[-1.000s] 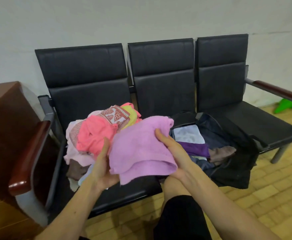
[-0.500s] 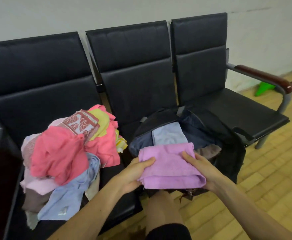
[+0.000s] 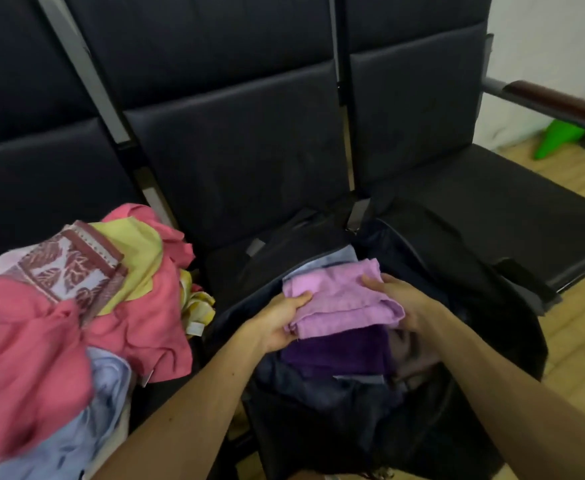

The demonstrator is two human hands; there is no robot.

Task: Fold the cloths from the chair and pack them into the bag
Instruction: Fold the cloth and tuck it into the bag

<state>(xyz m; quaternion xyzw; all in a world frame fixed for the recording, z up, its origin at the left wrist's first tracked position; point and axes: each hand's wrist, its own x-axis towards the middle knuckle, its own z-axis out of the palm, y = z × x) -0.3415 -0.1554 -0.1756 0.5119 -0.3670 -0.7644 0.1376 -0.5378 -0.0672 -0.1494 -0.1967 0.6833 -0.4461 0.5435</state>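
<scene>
Gripping lilac cloth (image 3: pixel 339 299) w/ left hand (image 3: pixel 277 323) & right hand (image 3: pixel 405 303) over open bag (image 3: pixel 485 292); purple cloth (image 3: pixel 336 351) beneath, cloth pile (image 3: pixel 76 323) alongside.

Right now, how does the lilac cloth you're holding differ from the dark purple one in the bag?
The lilac cloth is pale, the dark purple cloth much deeper. The left hand and right hand grip the lilac cloth by its sides; the dark purple cloth lies lower, inside the bag. Both look folded.
</scene>
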